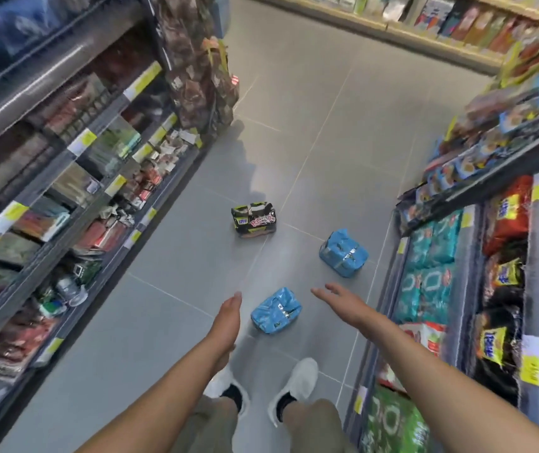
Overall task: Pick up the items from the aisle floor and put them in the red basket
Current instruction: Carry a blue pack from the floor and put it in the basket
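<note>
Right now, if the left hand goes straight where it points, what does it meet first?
Likely the black pack, though height is unclear and it may meet the floor first. The left hand points past the near blue pack, on that pack's left.

The person wears white low-top shoes, the left shoe and the right shoe, with smooth, rounded toes and plain white uppers. Black socks show at both ankles, dark against the shoe collars. Above them the legs are covered by trousers of a dull khaki-grey cloth, plain and loose. The left grip and the right grip are bare, and so are the left forearm and the right forearm down to the lower edge of the view — whether a sleeve begins higher up cannot be told.
</note>
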Demonstrator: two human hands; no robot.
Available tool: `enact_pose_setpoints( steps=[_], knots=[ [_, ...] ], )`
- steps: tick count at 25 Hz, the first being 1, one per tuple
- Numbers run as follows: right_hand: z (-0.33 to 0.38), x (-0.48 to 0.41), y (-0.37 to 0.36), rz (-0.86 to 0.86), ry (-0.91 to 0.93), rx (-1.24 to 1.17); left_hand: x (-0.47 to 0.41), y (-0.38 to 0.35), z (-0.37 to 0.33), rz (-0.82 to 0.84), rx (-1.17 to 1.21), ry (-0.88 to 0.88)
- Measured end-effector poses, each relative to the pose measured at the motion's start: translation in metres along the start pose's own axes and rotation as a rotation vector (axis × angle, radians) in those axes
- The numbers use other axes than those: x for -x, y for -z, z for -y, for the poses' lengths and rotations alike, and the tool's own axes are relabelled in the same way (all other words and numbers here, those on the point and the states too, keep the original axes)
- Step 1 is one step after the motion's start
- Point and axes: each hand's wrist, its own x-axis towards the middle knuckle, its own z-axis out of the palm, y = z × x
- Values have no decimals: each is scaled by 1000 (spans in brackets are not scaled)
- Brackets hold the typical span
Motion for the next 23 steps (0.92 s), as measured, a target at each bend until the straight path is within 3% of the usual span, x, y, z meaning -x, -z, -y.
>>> enact_pose_setpoints(
  steps=[8, 14, 19, 23],
  knots=[
    [-47, -186, -39, 64, -225, -92, -175, -19, 68, -30, 282, 254],
    [-130, -355, -119, 109, -295, -111, -342, -33, 152, -8, 321, 345],
    [-172, -473, -165, 47, -279, -109, -450, -58, 203, -41, 575, 507],
    [-214, -547, -188, 223, -385, -281, -506, -96, 236, 66, 664, 587]
  ],
)
